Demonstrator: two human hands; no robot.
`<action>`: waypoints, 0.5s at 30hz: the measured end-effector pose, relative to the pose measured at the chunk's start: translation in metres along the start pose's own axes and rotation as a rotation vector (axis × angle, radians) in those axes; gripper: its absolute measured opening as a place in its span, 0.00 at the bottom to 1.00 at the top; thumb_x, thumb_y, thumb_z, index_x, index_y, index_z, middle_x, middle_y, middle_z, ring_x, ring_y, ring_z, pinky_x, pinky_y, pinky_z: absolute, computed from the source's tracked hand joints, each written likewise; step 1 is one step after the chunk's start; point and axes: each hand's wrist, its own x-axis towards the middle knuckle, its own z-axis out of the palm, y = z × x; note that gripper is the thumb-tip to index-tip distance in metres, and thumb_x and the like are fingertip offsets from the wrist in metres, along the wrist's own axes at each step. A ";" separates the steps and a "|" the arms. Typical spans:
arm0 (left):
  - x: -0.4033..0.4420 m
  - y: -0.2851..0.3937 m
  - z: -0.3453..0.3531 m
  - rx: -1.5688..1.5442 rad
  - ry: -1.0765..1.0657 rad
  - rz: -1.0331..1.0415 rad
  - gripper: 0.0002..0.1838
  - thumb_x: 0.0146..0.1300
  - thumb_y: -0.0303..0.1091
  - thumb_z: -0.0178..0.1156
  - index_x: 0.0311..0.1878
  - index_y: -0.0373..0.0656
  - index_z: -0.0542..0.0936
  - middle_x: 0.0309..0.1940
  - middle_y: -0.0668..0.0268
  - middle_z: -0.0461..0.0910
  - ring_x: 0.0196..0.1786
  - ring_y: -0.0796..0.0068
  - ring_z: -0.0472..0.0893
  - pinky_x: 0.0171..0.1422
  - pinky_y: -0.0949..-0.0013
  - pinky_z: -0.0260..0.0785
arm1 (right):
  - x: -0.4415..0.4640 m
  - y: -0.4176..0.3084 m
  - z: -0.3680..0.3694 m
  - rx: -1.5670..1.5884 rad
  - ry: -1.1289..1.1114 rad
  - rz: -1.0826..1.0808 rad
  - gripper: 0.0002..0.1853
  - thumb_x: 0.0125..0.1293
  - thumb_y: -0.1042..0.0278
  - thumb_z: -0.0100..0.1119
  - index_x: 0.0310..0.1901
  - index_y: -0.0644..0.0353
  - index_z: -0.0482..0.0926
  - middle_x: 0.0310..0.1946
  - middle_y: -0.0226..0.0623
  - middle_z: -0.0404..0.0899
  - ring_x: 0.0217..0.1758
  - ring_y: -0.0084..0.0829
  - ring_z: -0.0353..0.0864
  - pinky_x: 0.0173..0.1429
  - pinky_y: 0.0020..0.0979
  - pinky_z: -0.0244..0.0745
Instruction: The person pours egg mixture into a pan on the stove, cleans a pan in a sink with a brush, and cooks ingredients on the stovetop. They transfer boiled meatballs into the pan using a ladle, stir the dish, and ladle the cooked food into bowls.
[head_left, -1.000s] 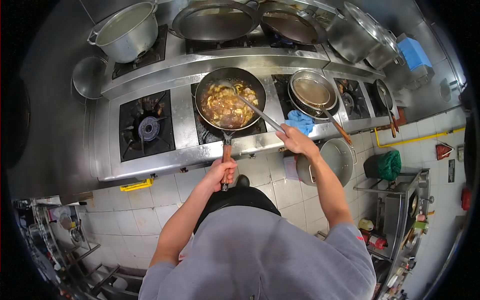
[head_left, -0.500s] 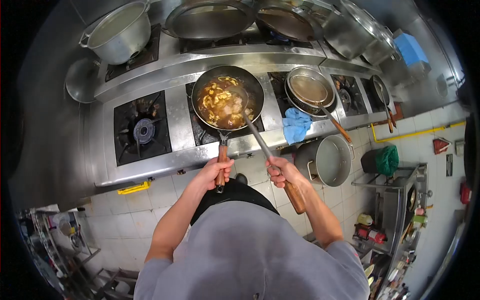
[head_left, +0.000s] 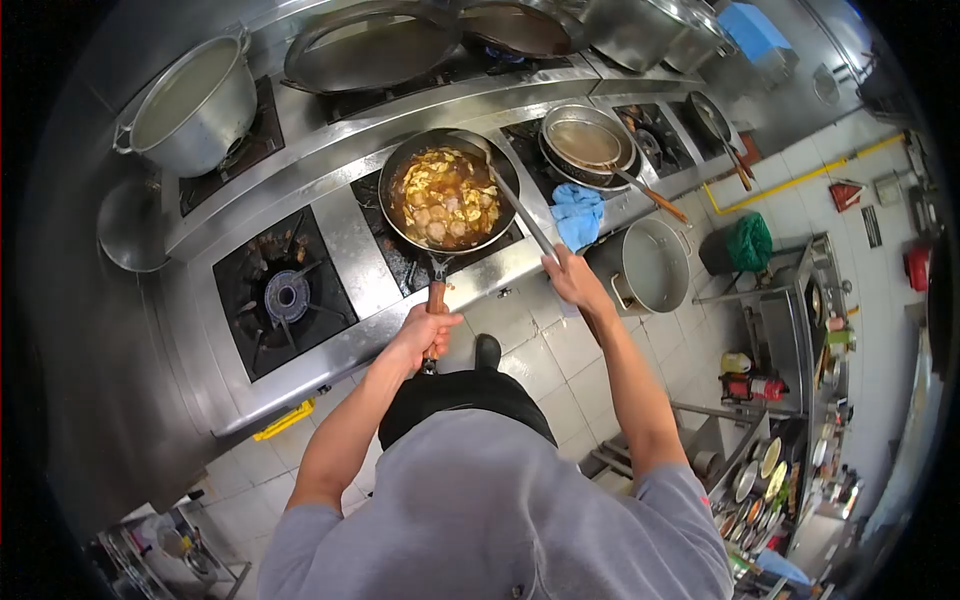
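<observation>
My left hand (head_left: pixel 428 335) is closed around the wooden handle of a dark frying pan (head_left: pixel 392 232), which sits over a burner. Brown sauce with yellow egg-like pieces and pale round lumps (head_left: pixel 447 200) fills the pan. My right hand (head_left: pixel 577 277) grips a long-handled ladle (head_left: pixel 518 207) partway along its metal shaft. The ladle's head rests at the far right rim of the pan, its bowl only partly visible. Most of the ladle's wooden end is hidden behind my right hand and forearm.
Left of the pan is an unlit-looking burner (head_left: pixel 287 296). A strainer over a pan (head_left: pixel 583 138), a blue cloth (head_left: pixel 577 215) and a tall pot (head_left: pixel 655 266) stand to the right. Behind are a large pot (head_left: pixel 196 108) and wide pans (head_left: pixel 375 47).
The ladle's head has moved from within the food to the pan's far right rim. My right hand has gone forward. The view has turned, and the pale lumps now lie nearer the handle side.
</observation>
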 end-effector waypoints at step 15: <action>-0.036 -0.001 -0.012 0.205 -0.069 -0.079 0.14 0.60 0.22 0.58 0.33 0.49 0.62 0.15 0.76 0.61 0.12 0.85 0.60 0.14 0.74 0.54 | -0.109 -0.054 -0.075 -0.587 -0.088 -0.175 0.14 0.67 0.61 0.54 0.42 0.67 0.71 0.22 0.54 0.78 0.31 0.57 0.81 0.37 0.51 0.75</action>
